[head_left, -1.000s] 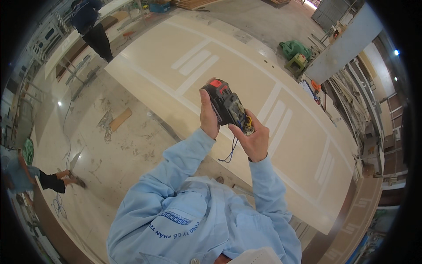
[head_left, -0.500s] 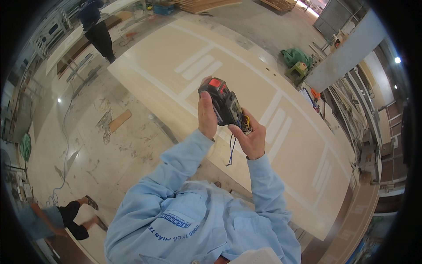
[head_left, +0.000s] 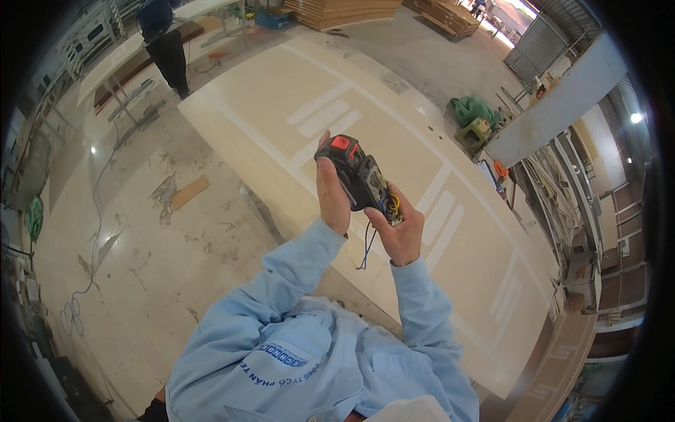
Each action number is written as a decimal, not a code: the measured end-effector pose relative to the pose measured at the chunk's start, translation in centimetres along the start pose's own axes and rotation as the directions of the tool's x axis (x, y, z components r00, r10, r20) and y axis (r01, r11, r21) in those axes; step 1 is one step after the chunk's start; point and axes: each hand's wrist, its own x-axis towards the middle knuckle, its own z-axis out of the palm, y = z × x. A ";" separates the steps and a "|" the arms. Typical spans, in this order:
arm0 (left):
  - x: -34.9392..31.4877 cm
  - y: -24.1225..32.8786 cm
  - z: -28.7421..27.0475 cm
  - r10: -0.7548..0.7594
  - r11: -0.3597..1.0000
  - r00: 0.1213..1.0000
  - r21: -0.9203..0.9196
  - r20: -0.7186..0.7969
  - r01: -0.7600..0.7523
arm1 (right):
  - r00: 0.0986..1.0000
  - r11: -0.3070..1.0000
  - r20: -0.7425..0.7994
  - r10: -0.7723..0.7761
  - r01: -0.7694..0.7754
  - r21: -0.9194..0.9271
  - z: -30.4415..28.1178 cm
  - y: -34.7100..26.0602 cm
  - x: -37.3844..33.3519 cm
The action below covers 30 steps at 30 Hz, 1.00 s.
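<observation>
Above a large pale panel (head_left: 278, 137), both my hands hold a black block-shaped device (head_left: 346, 169) with red parts, like a power-tool battery pack; its exact kind is unclear. My left hand (head_left: 334, 197) is wrapped along its left side, thumb up against the casing. My right hand (head_left: 402, 228) grips the lower right end, where yellow wires (head_left: 393, 205) and some circuitry are exposed. From that end hangs a loop of blue cord (head_left: 366, 247). White strips are laid out across the panel's face. The fingers behind the device are hidden.
A person (head_left: 165, 49) stands at another worktable at the far left. A wooden piece (head_left: 190, 193) and a thin hose (head_left: 96, 211) lie on the floor. Stacked boards (head_left: 344, 10) are at the back. A slanting pillar (head_left: 555, 102), a green stool (head_left: 474, 132) and timber stand right.
My view has shifted slightly, and the device sits a little lower in it, still in both hands. The person at the lower left has almost left the view.
</observation>
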 end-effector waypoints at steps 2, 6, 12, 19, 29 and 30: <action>0.2 0.2 0.0 -0.007 1.000 1.000 -0.013 0.021 0.008 | 0.999 0.999 -0.004 -0.039 0.039 -0.034 0.0 -0.1 0.1; 0.6 0.4 0.0 -0.031 0.998 0.999 -0.050 0.042 0.033 | 1.000 1.000 -0.010 -0.021 0.021 -0.019 0.0 -0.2 0.2; 0.8 0.4 0.1 -0.089 0.993 0.994 -0.075 0.062 0.094 | 0.999 0.998 -0.005 -0.035 0.035 -0.044 0.0 -0.9 0.7; 0.2 -1.2 -0.1 -0.128 0.988 0.989 -0.076 0.074 0.134 | 0.992 0.982 -0.044 -0.120 0.112 -0.152 -0.3 -0.7 1.7; 3.7 -1.2 -5.6 -0.327 0.901 0.935 0.343 0.136 0.266 | 0.961 0.904 0.225 0.163 -0.054 -0.424 -5.4 3.6 1.4; 4.7 -1.2 -7.6 -0.309 0.945 0.928 0.173 0.209 0.276 | 0.963 0.900 0.228 0.147 -0.034 -0.434 -7.2 4.2 0.5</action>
